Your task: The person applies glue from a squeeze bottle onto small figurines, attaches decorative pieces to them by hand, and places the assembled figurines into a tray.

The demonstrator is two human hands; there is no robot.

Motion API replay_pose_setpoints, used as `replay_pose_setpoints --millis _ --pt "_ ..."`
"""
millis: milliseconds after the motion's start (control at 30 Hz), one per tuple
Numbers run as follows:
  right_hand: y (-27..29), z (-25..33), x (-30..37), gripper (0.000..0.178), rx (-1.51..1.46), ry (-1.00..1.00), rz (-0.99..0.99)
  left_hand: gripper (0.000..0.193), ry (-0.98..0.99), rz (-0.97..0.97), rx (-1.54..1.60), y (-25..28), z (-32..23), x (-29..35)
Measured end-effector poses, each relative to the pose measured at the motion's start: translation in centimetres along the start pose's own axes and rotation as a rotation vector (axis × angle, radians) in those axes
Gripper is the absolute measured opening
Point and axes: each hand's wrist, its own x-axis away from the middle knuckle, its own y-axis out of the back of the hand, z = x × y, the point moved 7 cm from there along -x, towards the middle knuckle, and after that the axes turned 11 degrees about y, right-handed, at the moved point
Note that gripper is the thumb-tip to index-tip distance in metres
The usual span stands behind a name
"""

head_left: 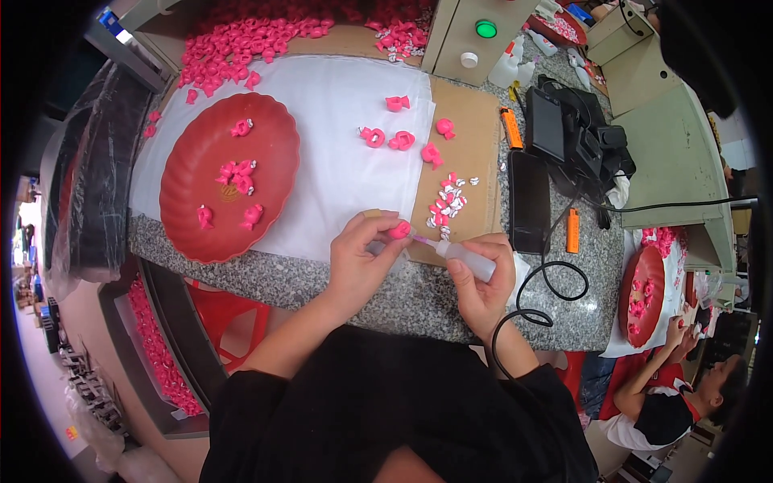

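My left hand (354,262) pinches a small pink plastic piece (400,230) between thumb and fingertips, above the bench's near edge. A translucent squeeze bottle (473,261) with a thin nozzle is gripped in my right hand (486,294). The nozzle tip points left and meets, or nearly meets, the pink piece; I cannot tell which. Just beyond my hands, a little heap of small pink and white parts (448,201) lies on brown cardboard (475,129). Several hollow pink pieces (401,141) are scattered farther off, some with a white part in them.
A red scalloped plate (181,229) with several pink pieces stands at left on white sheeting (330,97). A big pink pile (241,40) sits at the back. Rightward are a black tablet-like slab (528,201), orange-handled tools (572,230), a looping black cable (527,312) and another person (664,402).
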Motion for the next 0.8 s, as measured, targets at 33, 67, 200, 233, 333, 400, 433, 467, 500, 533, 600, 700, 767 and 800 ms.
replay_pose_setpoints --millis 33,67,200,233,333,400,433,467,500,533,600,700,767,800 --pt "0.0 0.2 -0.1 0.027 0.005 0.017 0.0 0.021 -0.001 0.002 -0.002 0.0 -0.1 0.0" --pt "0.0 0.3 -0.1 0.027 0.011 0.035 0.0 0.021 -0.001 0.002 -0.001 0.0 -0.1 0.0" --pt "-0.3 0.9 -0.3 0.027 0.037 0.088 0.036 0.021 0.008 0.006 0.008 0.1 0.0 0.0" --pt "-0.3 1.0 -0.3 0.027 0.039 0.102 0.04 0.021 0.013 0.009 0.017 0.1 0.0 0.0" --pt "-0.1 1.1 -0.3 0.028 0.048 0.104 0.042 0.022 0.015 0.01 0.005 0.1 -0.1 0.0" --pt "-0.1 1.0 -0.3 0.028 0.057 0.094 0.04 0.022 0.021 0.016 -0.002 0.0 -0.2 0.0" --pt "-0.2 1.0 -0.2 0.029 0.05 0.095 0.044 0.022 0.029 0.018 -0.012 0.1 -0.2 0.0" --pt "-0.3 1.0 -0.2 0.029 0.044 0.097 0.048 0.022 0.03 0.017 -0.013 0.1 -0.1 0.0" --pt "-0.4 1.0 -0.2 0.029 0.042 0.097 0.049 0.022 0.025 0.016 -0.014 0.1 0.0 0.0" --pt "-0.4 1.1 -0.3 0.029 0.049 0.108 0.056 0.022 0.02 0.018 -0.013 0.1 0.0 0.0" --pt "-0.4 1.2 -0.3 0.029 0.058 0.118 0.063 0.022 0.013 0.023 -0.009 0.1 -0.2 0.0" --pt "-0.2 1.0 -0.3 0.029 0.073 0.11 0.055 0.022 0.001 0.025 -0.01 0.0 -0.3 0.0" --pt "-0.4 1.2 -0.3 0.03 0.068 0.128 0.064 0.022 -0.001 0.02 -0.015 0.1 -0.2 0.0" --pt "-0.4 1.2 -0.3 0.03 0.066 0.127 0.064 0.022 0.004 0.019 -0.004 0.1 -0.1 0.0"
